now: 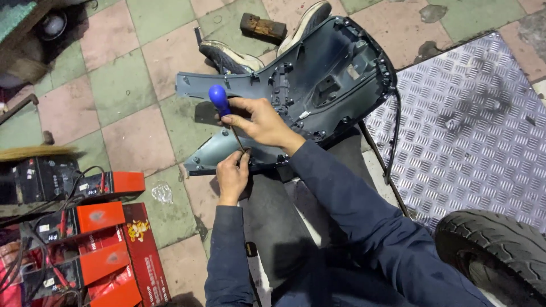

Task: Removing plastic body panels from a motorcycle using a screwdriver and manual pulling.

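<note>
Driving: right hand (263, 120) fingers wrapped around screwdriver (223, 108) handle; keep shaft square to panel (318, 79).
Steadying: left hand (232, 173) fingers pinching the tip; hold it seated.

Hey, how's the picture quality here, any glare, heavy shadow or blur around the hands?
Head view: the hands are sharp, right hand on the blue-handled screwdriver, left hand steadying its shaft; the grey plastic panel is evenly lit; the metal tread plate shows mild sheen; the top-left corner falls into dark shadow.
</note>
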